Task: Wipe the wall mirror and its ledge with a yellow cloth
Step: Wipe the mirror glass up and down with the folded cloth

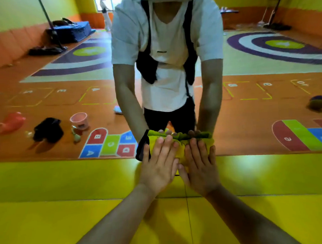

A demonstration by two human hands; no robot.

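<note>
Pressing flat on the yellow cloth, the left hand and right hand are seen with fingers straight and slightly spread, nothing pinched. Most of the cloth is hidden under them, bunched where the yellow ledge meets the mirror. A dark strip beside it can't be made out. Reflected hopscotch letters A to E are readable; the numbers further back are blurred.

1 head view, forward-down, near the mirror
</note>
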